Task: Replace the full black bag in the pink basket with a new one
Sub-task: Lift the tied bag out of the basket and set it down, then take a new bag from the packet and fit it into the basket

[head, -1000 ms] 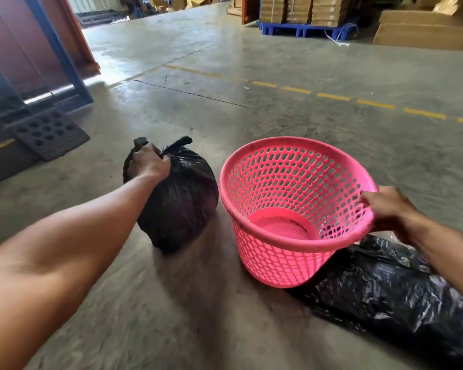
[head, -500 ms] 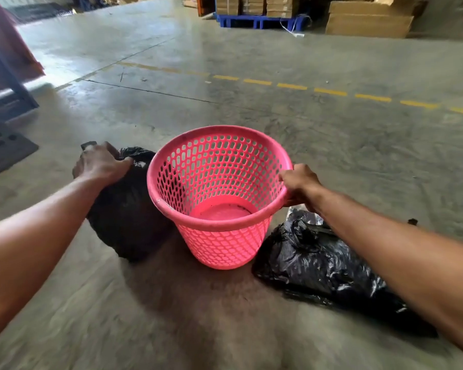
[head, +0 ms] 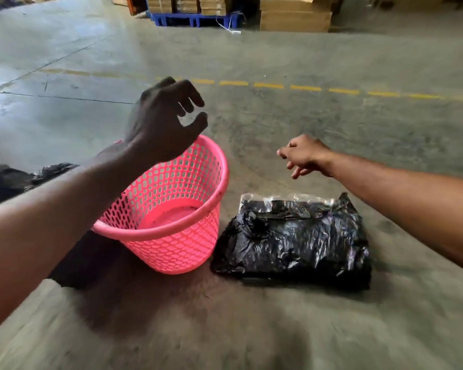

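From the head camera we count one pink basket [head: 171, 209] standing upright on the concrete floor [head: 278, 329], its inside bare — no liner in it. To its left lies one full black bag [head: 8, 180], mostly hidden behind our left forearm, near the basket but whether it touches we cannot tell. Just right of the basket sits one pack of new black bags [head: 297, 244], flat on the floor in clear wrapping. Our two hands are both in the air and hold nothing: the left hand [head: 163, 121] hangs above the basket's far rim with fingers loosely curled, the right hand [head: 304, 154] hovers beyond the pack, fingers slack and pointing down. Far off stand cardboard boxes [head: 294, 14] and one blue pallet [head: 195, 20].
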The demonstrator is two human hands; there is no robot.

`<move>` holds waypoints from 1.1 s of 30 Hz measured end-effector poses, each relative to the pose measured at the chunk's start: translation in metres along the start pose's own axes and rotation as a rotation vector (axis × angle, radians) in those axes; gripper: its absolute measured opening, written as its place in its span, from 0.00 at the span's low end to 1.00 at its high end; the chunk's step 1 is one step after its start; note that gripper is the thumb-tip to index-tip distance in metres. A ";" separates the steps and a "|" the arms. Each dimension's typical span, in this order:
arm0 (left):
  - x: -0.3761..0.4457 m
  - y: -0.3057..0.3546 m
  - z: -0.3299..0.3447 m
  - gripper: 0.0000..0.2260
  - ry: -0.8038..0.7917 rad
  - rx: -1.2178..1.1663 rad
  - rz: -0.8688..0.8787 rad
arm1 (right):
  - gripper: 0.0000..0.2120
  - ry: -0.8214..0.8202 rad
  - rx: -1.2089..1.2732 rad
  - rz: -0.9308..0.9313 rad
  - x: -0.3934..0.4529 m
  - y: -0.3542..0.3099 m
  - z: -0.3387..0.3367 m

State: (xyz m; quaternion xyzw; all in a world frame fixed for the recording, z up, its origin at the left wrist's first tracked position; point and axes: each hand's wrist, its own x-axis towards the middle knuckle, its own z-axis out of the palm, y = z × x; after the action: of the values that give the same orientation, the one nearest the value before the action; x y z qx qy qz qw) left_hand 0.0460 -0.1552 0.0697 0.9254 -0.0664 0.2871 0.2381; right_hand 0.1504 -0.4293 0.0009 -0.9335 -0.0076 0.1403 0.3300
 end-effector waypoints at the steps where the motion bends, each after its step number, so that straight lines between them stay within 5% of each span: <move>1: -0.005 0.015 0.016 0.09 -0.057 -0.045 0.051 | 0.10 0.010 -0.018 0.006 -0.001 0.013 -0.006; 5: -0.039 0.053 0.098 0.08 -0.391 -0.090 0.071 | 0.06 0.090 0.027 0.106 -0.009 0.094 -0.023; 8: -0.076 0.047 0.166 0.10 -0.655 -0.037 -0.136 | 0.06 0.199 0.021 0.267 -0.015 0.174 -0.020; 11: -0.115 0.026 0.217 0.21 -0.777 -0.014 -0.348 | 0.10 0.319 -0.003 0.466 -0.029 0.241 -0.005; 14: -0.146 0.007 0.253 0.32 -0.882 0.080 -0.504 | 0.27 0.295 0.054 0.591 -0.037 0.287 0.025; 16: -0.160 0.001 0.266 0.35 -0.898 0.135 -0.599 | 0.35 0.237 0.131 0.619 -0.040 0.302 0.049; 21: -0.184 -0.014 0.292 0.38 -0.829 0.180 -0.764 | 0.11 0.348 0.231 0.583 -0.038 0.322 0.068; 26: -0.191 -0.020 0.298 0.19 -0.795 0.184 -0.712 | 0.15 0.516 0.461 0.506 -0.040 0.339 0.049; 30: -0.195 -0.017 0.300 0.37 -0.779 0.206 -0.683 | 0.05 0.441 0.907 0.494 -0.045 0.346 0.042; 33: -0.196 -0.011 0.299 0.43 -0.826 0.157 -0.655 | 0.19 0.178 1.066 0.551 -0.052 0.342 0.043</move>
State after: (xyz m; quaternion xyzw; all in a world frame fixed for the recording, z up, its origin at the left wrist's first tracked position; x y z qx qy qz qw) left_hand 0.0366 -0.2910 -0.2609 0.9488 0.1594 -0.1863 0.1992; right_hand 0.0618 -0.6763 -0.2289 -0.6154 0.3333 0.1262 0.7030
